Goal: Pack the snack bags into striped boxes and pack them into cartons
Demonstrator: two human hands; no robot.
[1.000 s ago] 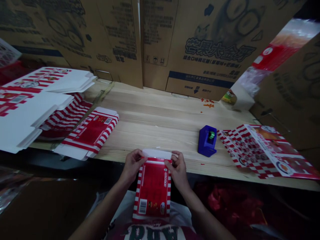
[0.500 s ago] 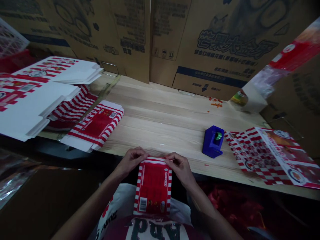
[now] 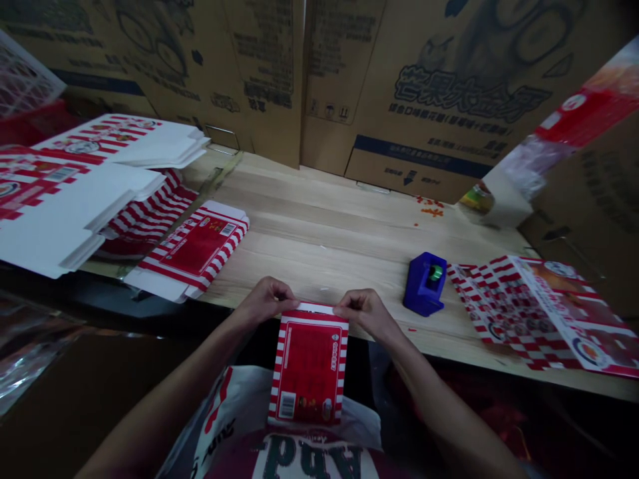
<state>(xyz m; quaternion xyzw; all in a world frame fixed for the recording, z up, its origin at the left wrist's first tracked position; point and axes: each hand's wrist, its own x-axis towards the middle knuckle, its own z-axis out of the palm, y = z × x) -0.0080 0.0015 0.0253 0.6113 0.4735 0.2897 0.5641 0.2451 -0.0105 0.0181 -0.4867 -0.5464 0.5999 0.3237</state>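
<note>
A red carton (image 3: 309, 366) with red-and-white striped edges stands between my body and the table edge, its barcode toward me. At its upper left corner, my left hand (image 3: 266, 299) pinches the end of a narrow white flap (image 3: 315, 308). My right hand (image 3: 365, 309) grips the flap's other end between thumb and bent fingers. The flap stands up along the carton's top edge, with a thin dark gap beneath it. On the table to the left lies a flat carton (image 3: 197, 246) of the same red-and-white pattern.
Stacked white-and-red carton blanks (image 3: 74, 206) lie at the left. A blue tape dispenser (image 3: 423, 283) stands right of centre, beside printed striped packaging (image 3: 544, 313). Large cardboard boxes (image 3: 424, 86) line the table's back. Small orange bits (image 3: 432, 212) are scattered near them.
Both hands have risen slightly and moved forward at the carton's top edge. The white flap now shows upright between them, where striped card showed before.
</note>
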